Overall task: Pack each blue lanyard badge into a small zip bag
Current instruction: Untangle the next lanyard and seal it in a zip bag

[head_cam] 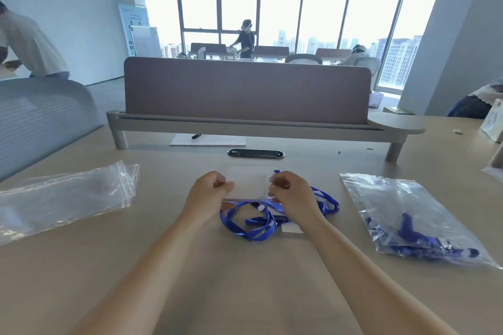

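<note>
**A:** How far is the packing judged to be?

**B:** This bag is only at its start. Far left of the fingers, a pile of empty zip bags (62, 198) is laid on the bench (245, 294). One small zip bag (247, 182) is pinched at its sides by the curled fingers of the left hand (209, 193) and the right hand (291, 193). It seems that its mouth is to be opened.

**A:** And the badge?

**B:** The blue lanyard badge (261, 223) is seen loose just below the fingers, not yet inserted. Far right, several blue lanyards are kept in a larger bag (413, 223). Whether these are supply or finished cannot be told.

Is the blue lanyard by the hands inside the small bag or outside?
Outside, it seems: the blue lanyard lies looped on the table; left hand and right hand pinch the small zip bag.
</note>
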